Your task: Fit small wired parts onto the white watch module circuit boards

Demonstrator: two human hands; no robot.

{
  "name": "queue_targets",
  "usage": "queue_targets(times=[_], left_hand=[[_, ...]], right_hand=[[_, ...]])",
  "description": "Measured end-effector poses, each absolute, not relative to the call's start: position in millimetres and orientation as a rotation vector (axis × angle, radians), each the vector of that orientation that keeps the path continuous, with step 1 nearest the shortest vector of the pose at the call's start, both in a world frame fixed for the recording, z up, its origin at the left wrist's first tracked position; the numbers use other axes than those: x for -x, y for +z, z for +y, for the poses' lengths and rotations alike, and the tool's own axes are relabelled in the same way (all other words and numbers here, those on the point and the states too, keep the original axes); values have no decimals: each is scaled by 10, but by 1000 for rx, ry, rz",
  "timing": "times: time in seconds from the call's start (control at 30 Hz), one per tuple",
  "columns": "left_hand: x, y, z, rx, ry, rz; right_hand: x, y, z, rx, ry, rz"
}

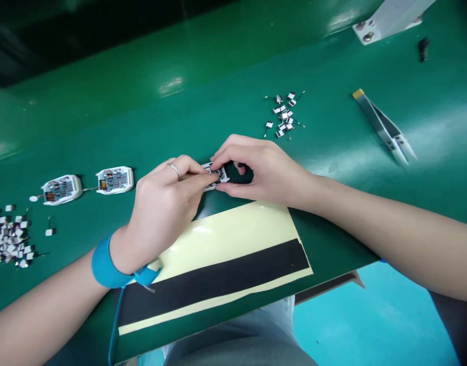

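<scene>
A small white device housing with a circuit board (222,175) lies at the middle of the bench, largely covered by fingers. My right hand (266,165) grips its right end, thumb below and fingers above. The fingers of my left hand (166,201) are closed together over its left part, their tips on the board; any small part under them is hidden. A blue wrist strap (105,262) circles my left wrist. To the left are two more open white housings, one nearer (116,180) and one farther (62,189), with boards showing.
Small white-topped parts with short leads lie in a cluster (284,116) behind my right hand and a bigger heap (8,236) at far left. Tweezers (383,124) rest at right. A yellow sheet with a black strip (218,279) lies along the front edge. A metal bracket (389,20) stands behind.
</scene>
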State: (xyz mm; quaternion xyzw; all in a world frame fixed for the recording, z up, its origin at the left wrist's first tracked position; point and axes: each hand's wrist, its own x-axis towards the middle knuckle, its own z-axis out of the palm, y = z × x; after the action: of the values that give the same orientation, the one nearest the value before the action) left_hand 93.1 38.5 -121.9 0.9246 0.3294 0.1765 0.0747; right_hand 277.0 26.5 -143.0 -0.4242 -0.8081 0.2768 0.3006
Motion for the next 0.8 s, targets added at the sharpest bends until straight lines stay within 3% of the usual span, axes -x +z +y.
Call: queue_targets(times=[0.8], left_hand=[[-933, -1169, 356, -2882, 409, 1020]], right_hand=[[-2790, -1450, 256, 1123, 714, -2161]])
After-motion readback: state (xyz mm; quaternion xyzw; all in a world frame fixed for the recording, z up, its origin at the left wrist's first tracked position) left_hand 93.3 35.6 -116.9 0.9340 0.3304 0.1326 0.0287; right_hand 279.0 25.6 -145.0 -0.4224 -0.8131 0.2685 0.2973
